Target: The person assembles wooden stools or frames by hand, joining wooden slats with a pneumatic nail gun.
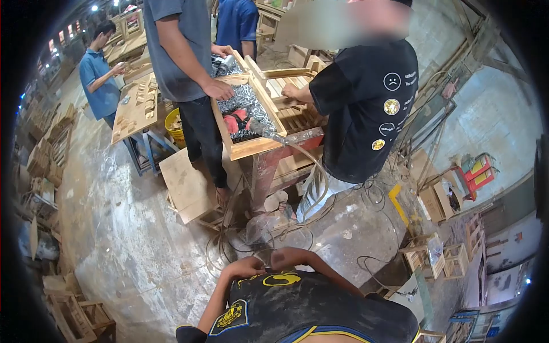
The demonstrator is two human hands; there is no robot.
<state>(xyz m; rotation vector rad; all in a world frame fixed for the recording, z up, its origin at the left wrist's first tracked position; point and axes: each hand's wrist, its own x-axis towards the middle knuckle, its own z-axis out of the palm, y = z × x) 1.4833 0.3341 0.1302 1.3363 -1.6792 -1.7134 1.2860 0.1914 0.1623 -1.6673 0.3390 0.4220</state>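
My left hand [246, 267] is held in front of my waist, its fingers curled inward, and I cannot tell what is in them. Close beside it, my right hand [284, 258] bends down toward my shirt with its fingers hidden. Both hands stay near the black shirt [320, 303] with yellow markings. Just beyond them, a clear plastic bag [260, 230] is by the foot of a worn red workbench [264, 186]. On the bench sits a wooden tray [251, 150] full of small metal fasteners, with a red and black tool [235, 122] lying in it.
A person in grey [177, 51] reaches into the tray; another in black [366, 103] handles a slatted wooden frame [297, 86]. Hoses [374, 197] coil across the floor. A plywood sheet [191, 186] and yellow bucket [175, 127] stand left; cardboard box [437, 203] right.
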